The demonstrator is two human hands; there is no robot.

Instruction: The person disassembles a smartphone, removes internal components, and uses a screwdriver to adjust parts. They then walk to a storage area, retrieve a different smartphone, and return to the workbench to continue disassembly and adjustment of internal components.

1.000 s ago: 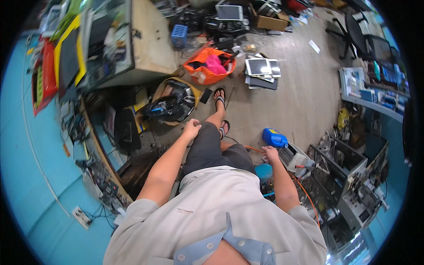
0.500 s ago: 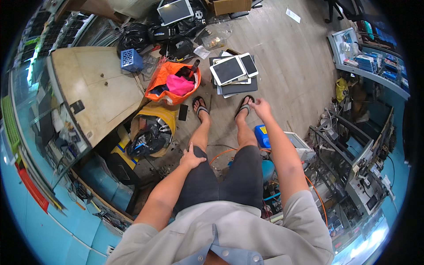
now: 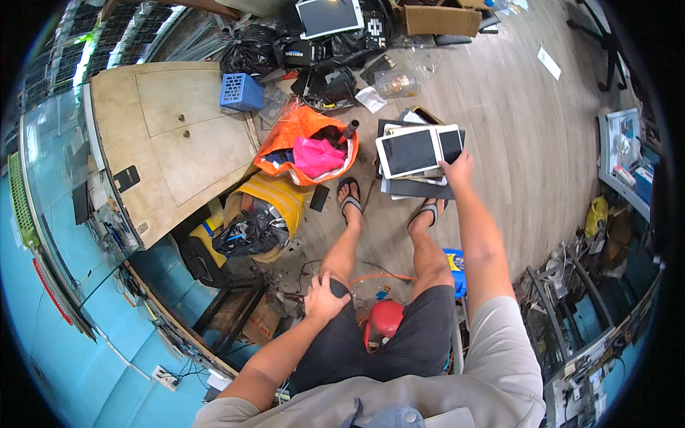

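Touching a small white tablet (image 3: 450, 143), the right hand (image 3: 459, 171) curls partway, though its grip is unclear.

1. We see a white-framed tablet (image 3: 409, 153) lying flat, slightly turned, its dark screen facing up.
2. Along its right edge we find a smaller white-framed device (image 3: 451, 143), also dark-screened and face up, the right hand (image 3: 459, 170) at its near end.
3. Beneath both, we notice dark flat slabs (image 3: 421, 188), unevenly stacked on the floor (image 3: 528, 143).
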